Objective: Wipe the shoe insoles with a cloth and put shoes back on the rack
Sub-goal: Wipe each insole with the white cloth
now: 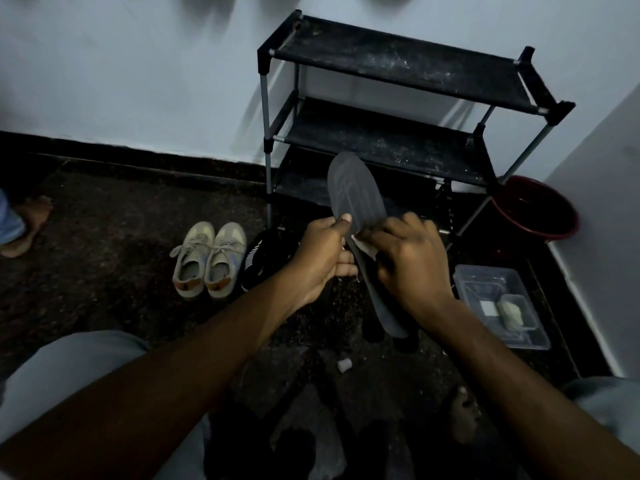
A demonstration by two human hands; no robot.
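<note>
A dark grey insole (356, 188) is held up in front of the black shoe rack (398, 64). My left hand (325, 258) grips the insole's left edge at mid-length, thumb on top. My right hand (408, 258) presses a small pale cloth (363, 245) against the insole's middle, fingers curled over it. A pair of beige sneakers (209, 259) stands on the floor to the left. A black shoe (261, 258) lies partly hidden behind my left hand. The rack's shelves hold nothing.
A dark red bucket (535, 209) stands right of the rack by the wall. A clear plastic box (502, 303) with small items lies at the right. A small white cap (344, 365) is on the dark floor. Another person's bare foot (27, 223) shows at far left.
</note>
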